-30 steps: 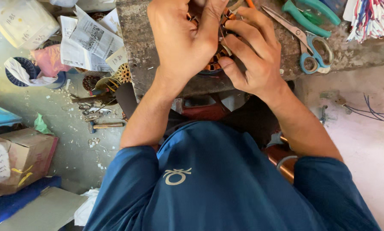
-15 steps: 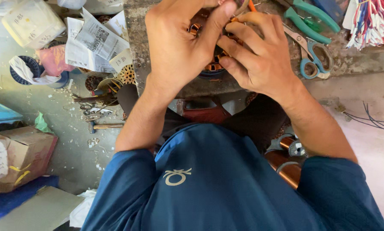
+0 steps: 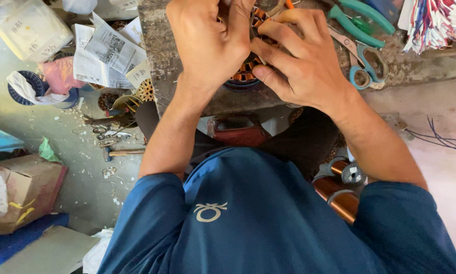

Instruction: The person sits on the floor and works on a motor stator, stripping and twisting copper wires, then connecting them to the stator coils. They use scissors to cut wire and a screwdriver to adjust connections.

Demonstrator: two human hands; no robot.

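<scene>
Nearest me, copper wire spools (image 3: 339,195) sit on the floor by my knee. At the desk's (image 3: 187,96) near edge, my left hand (image 3: 210,43) and right hand (image 3: 301,63) are both curled tight onto the wound stator (image 3: 245,71), fingers pinching its copper coils. It lies between my palms, mostly hidden. Several slots look filled already; how many remain, I can't tell. Farther along, scissors (image 3: 365,68) lie idle.

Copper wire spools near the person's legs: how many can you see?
2. A big spool lies by the right sleeve, partly covered by it. A small spool sits just above it, next to the right forearm. More may be hidden under the body.
</scene>
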